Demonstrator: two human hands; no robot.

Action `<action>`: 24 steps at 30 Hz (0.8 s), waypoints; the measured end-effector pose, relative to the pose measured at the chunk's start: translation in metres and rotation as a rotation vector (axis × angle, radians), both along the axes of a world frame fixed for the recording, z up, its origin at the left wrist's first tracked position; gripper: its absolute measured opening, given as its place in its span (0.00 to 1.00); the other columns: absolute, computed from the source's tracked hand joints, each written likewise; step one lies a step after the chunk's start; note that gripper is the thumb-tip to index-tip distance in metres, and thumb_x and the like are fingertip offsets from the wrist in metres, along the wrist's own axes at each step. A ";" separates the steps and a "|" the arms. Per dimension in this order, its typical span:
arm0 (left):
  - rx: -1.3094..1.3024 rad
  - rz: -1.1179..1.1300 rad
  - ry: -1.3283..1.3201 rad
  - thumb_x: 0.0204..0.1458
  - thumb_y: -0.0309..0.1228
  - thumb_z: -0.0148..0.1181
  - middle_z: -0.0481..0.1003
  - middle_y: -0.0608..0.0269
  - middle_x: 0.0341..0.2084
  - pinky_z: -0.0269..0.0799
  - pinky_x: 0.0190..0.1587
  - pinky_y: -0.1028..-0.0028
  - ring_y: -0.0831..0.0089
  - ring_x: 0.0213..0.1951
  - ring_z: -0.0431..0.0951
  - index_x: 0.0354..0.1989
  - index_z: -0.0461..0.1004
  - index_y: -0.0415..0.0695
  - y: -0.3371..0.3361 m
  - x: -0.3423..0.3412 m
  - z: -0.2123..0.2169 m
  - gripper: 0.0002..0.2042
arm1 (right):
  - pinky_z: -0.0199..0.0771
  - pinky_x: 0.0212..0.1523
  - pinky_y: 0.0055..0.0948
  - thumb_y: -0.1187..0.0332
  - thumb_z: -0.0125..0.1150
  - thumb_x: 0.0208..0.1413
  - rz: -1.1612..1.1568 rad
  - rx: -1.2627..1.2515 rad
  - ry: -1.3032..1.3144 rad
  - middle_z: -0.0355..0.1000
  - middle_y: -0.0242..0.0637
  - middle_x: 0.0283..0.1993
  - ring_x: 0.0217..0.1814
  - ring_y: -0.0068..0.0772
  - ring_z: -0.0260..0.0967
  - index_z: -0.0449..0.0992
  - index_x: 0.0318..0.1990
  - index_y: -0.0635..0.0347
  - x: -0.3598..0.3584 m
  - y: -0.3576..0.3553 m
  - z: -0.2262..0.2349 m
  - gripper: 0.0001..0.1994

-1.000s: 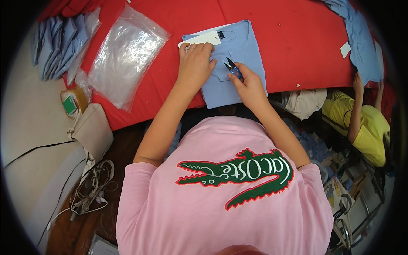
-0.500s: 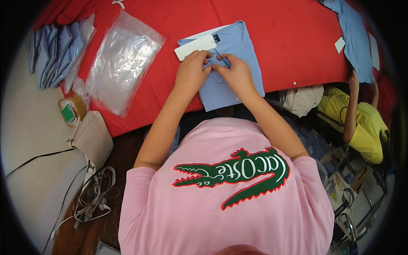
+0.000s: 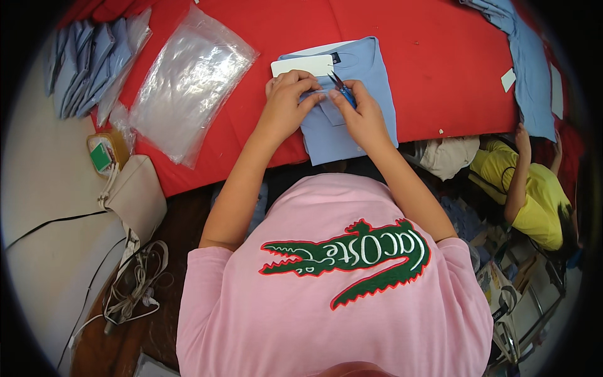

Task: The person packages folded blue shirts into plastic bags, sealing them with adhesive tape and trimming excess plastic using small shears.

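A folded light blue shirt (image 3: 374, 69) lies on the red-covered table in front of me, its dark neck label (image 3: 335, 58) at the far side. A blank white hang tag (image 3: 303, 65) rests across its upper left part. My right hand (image 3: 364, 116) is closed around small thread snips (image 3: 347, 94) with blue handles; their dark blades point up toward the tag and label. My left hand (image 3: 287, 100) is bent over the shirt's front below the tag, thumb and fingers pinching at the cloth near the pocket. Any thread between them is too fine to make out.
Clear plastic bags (image 3: 191, 85) lie left on the red tablecloth (image 3: 452, 69). Folded blue garments (image 3: 88, 63) hang over the left edge, above a yellow tub (image 3: 115, 147) and beige bag (image 3: 138, 195). At right, a person in yellow (image 3: 534, 195) handles another blue garment (image 3: 531, 75).
The snips now angle farther up and left, with more of their blades showing. My hands have moved slightly apart. The whole view has shifted a little.
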State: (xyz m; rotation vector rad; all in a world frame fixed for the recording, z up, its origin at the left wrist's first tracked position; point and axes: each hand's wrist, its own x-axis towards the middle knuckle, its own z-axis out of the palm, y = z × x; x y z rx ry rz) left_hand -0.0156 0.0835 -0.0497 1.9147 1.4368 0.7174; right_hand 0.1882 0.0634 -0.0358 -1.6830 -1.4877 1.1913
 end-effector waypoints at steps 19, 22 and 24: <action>-0.227 -0.004 -0.078 0.62 0.37 0.67 0.85 0.67 0.42 0.58 0.67 0.63 0.67 0.50 0.80 0.44 0.87 0.46 0.002 0.001 -0.003 0.10 | 0.69 0.29 0.50 0.57 0.64 0.71 0.068 -0.034 -0.076 0.73 0.55 0.25 0.27 0.59 0.75 0.74 0.42 0.65 -0.009 -0.027 0.003 0.17; -0.263 0.013 -0.138 0.62 0.37 0.67 0.85 0.65 0.40 0.63 0.64 0.64 0.66 0.49 0.80 0.44 0.87 0.45 0.003 0.001 -0.010 0.10 | 0.69 0.29 0.51 0.58 0.64 0.70 0.072 -0.021 -0.075 0.73 0.56 0.25 0.28 0.61 0.75 0.73 0.41 0.65 -0.008 -0.027 -0.001 0.17; -0.271 0.017 -0.146 0.61 0.37 0.68 0.85 0.63 0.40 0.66 0.61 0.65 0.65 0.47 0.81 0.43 0.87 0.44 0.004 0.001 -0.011 0.10 | 0.69 0.30 0.52 0.58 0.65 0.70 0.075 -0.019 -0.078 0.74 0.57 0.26 0.29 0.63 0.75 0.73 0.40 0.65 -0.008 -0.027 -0.002 0.17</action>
